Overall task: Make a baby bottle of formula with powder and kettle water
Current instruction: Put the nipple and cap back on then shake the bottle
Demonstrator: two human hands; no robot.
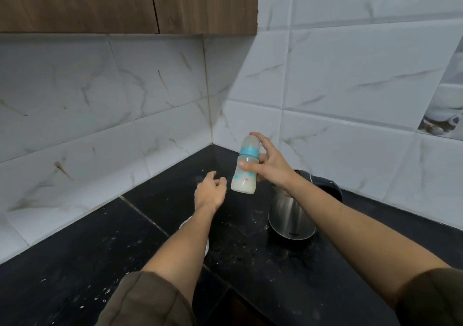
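Right hand (269, 165) grips the baby bottle (245, 166) mid-air over the black counter (75, 245), thumb across the front, forefinger up at the cap (blue collar on, milky liquid in the bottom part). Bottle roughly upright, slightly tilted. Left hand (209, 191) just beside its base, fingers loosely curled, holding nothing. Steel kettle (290, 216) stands on the counter below the right forearm.

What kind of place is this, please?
Probably a home kitchen corner: a black counter, white tiled walls, a wooden wall cupboard above, and a steel kettle on the counter.
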